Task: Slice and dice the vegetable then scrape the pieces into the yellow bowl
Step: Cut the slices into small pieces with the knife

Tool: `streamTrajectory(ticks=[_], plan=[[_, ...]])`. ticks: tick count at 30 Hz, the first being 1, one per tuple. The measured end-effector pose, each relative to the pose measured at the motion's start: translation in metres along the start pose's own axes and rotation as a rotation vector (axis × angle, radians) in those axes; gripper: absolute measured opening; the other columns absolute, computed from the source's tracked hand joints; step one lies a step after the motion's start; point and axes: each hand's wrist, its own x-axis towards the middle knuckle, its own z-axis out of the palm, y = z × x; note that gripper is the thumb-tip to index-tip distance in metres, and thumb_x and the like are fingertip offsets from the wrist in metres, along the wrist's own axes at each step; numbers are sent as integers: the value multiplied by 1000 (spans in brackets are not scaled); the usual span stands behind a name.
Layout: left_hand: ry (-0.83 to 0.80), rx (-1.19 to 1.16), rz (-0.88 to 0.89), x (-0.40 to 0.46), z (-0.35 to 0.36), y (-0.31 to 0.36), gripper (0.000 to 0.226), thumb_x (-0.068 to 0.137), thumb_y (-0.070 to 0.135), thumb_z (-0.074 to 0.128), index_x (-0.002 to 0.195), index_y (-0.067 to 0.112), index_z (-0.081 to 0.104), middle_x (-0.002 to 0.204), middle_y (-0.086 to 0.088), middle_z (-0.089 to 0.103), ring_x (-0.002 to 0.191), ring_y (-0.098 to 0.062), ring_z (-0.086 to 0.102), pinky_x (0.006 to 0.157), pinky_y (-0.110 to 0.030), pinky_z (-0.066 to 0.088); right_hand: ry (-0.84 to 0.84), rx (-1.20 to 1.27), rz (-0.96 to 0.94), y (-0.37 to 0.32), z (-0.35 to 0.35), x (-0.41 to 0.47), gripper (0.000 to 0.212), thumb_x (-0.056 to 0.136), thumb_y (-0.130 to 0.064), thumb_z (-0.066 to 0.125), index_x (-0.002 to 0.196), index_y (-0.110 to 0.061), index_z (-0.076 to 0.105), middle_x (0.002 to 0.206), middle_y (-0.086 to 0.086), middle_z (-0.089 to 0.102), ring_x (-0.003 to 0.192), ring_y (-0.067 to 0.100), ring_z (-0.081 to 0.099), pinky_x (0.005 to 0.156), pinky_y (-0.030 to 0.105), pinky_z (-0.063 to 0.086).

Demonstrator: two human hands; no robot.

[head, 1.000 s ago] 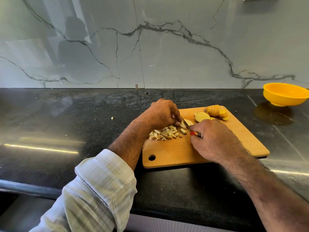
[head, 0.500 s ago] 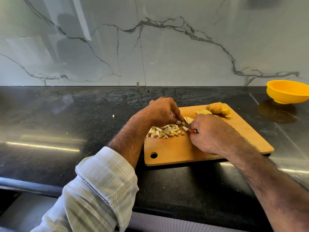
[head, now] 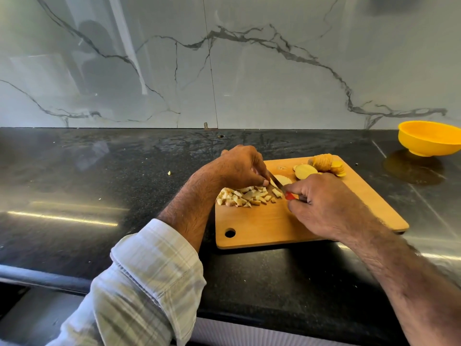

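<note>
I keep my left hand (head: pixel 240 166) pinching the slice (head: pixel 283 180) (fingertips tucked back) while my right hand (head: pixel 321 208), gripping the knife (head: pixel 275 182), chops slowly.

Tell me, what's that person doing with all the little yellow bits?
A person is chopping a vegetable on a wooden cutting board. The right hand grips a red-handled knife, and the left hand steadies the slice being cut. A pile of diced pieces sits by the left hand, with uncut slices waiting at the board's far edge. The yellow bowl stands off to the right; no pieces show in it.
</note>
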Motion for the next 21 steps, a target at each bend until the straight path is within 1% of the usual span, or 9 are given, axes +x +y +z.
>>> streamTrajectory(ticks=[2,4,8,11,13,15,16,18,21], plan=[[-17,-14,1,0,0,-2,6,93,34,77,98,35,81,111,18,66,121,-11,54,115,-67,31,-36,-14,12,-2,0,1,37,100,-33,61,137,-31,66,82,-11,71,67,6,62,57,22,50],[-23,-20,2,1,0,-3,7,93,34,77,98,36,81,111,18,66,121,-11,54,114,-66,32,-48,-18,19,-3,0,0,38,100,-33,60,137,-32,65,82,-12,68,70,6,62,58,20,46],[-44,-8,6,3,0,-4,7,93,36,76,96,41,80,112,18,66,119,-11,56,113,-66,34,-39,-63,16,-6,0,1,39,101,-36,58,139,-33,64,85,-14,60,78,8,61,67,25,55],[-44,-10,3,3,0,-4,8,93,36,77,92,44,78,110,18,67,117,-10,57,113,-67,34,-39,-53,19,-6,0,0,36,100,-35,59,135,-32,66,81,-14,62,71,7,60,61,23,51],[-18,-21,13,3,1,-5,9,91,35,78,91,44,77,105,21,69,112,-6,60,112,-68,35,25,-21,17,-1,-2,-1,30,99,-32,62,126,-27,73,71,-11,67,60,6,59,55,23,50],[17,-26,25,4,5,-1,15,90,31,80,102,40,76,104,21,71,106,-1,63,110,-65,40,101,1,41,5,-6,-3,29,97,-30,65,123,-24,75,62,-11,64,50,5,56,49,22,45],[25,-23,31,4,7,3,23,90,29,80,110,38,74,108,21,71,106,0,64,110,-63,41,115,-5,57,7,-8,-3,32,96,-30,66,126,-24,74,63,-12,63,50,4,54,49,21,44],[18,-24,56,4,10,11,35,91,22,78,121,37,68,119,21,68,108,-1,63,109,-61,43,101,-5,89,11,-11,-4,35,95,-31,68,128,-24,72,72,-14,65,57,3,56,56,22,49],[-27,-40,82,6,13,18,40,93,13,74,126,33,65,121,18,66,110,-3,63,109,-60,45,66,18,141,11,-13,-4,33,93,-34,70,125,-27,74,70,-17,53,71,8,60,69,28,57]])
